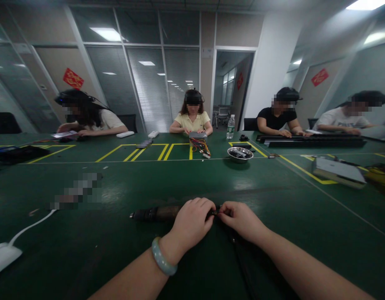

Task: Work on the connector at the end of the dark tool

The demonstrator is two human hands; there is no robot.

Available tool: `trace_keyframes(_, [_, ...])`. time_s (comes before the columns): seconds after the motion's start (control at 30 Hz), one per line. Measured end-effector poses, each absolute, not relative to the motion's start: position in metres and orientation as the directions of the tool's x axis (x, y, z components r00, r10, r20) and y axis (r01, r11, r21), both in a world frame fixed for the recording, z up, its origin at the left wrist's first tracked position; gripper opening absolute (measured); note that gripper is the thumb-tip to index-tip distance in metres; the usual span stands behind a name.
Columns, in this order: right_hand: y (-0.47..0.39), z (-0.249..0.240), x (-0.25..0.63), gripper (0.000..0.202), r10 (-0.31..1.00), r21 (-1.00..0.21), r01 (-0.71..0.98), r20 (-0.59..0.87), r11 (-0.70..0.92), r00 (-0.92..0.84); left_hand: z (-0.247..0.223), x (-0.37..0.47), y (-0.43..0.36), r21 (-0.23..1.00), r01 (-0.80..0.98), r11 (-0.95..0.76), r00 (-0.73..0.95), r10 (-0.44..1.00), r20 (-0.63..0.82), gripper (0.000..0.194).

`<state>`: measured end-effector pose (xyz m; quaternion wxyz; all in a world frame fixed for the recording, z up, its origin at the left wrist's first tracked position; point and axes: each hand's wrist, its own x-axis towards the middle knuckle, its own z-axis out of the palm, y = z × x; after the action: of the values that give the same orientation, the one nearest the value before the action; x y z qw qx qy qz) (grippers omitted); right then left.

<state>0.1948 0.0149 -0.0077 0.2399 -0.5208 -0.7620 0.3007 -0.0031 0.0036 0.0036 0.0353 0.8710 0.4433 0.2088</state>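
On the surface (117, 258), your left hand (193, 220) clamps the power tool (165, 213) (presumably steadying it) while your right hand (241, 219) pinches fingers at its rear.

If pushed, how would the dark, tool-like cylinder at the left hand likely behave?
The dark cylinder would probably roll, given its rounded body, though the left hand over it should steady it. Its straight, thick shape suggests stiffness.

Far side: 4 ppl (189, 121) sit at the green table (117, 246). Far ctr: box (197, 135) w/ wires (201, 146), btl (230, 128) to its R, steel bowl (240, 160) a bit nearer. Far R: long blk bar (314, 143); silver case (339, 170) nearer. Near L: wht block (6, 256) w/ cord (32, 225). Yellow tape (328, 182) on tabletop, red signs (73, 78) far L & R.
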Motion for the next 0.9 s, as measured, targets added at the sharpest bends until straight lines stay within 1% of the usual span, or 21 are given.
trace_keyframes(0.17, [0.0161,-0.0103,0.1953,0.012,0.935,-0.713,0.640,0.061,0.286,-0.350,0.0053,-0.0022,0.0025,0.265,0.794,-0.547,0.461,0.826,0.326,0.026])
trace_keyframes(0.37, [0.0147,-0.0068,0.1942,0.014,0.936,-0.697,0.659,0.053,0.284,-0.348,0.0060,-0.0036,0.0033,0.261,0.744,-0.616,0.531,0.781,0.328,0.015])
trace_keyframes(0.67, [0.0158,-0.0080,0.1947,0.013,0.936,-0.709,0.649,0.045,0.275,-0.348,0.0049,-0.0032,0.0028,0.305,0.750,-0.587,0.484,0.801,0.353,0.026])
trace_keyframes(0.83, [0.0160,-0.0089,0.1950,0.013,0.935,-0.711,0.644,0.051,0.280,-0.351,0.0047,-0.0037,0.0033,0.291,0.747,-0.597,0.507,0.796,0.331,0.016])
trace_keyframes(0.9, [0.0161,-0.0091,0.1950,0.013,0.936,-0.712,0.645,0.049,0.278,-0.349,0.0046,-0.0037,0.0034,0.291,0.749,-0.596,0.506,0.797,0.329,0.017])
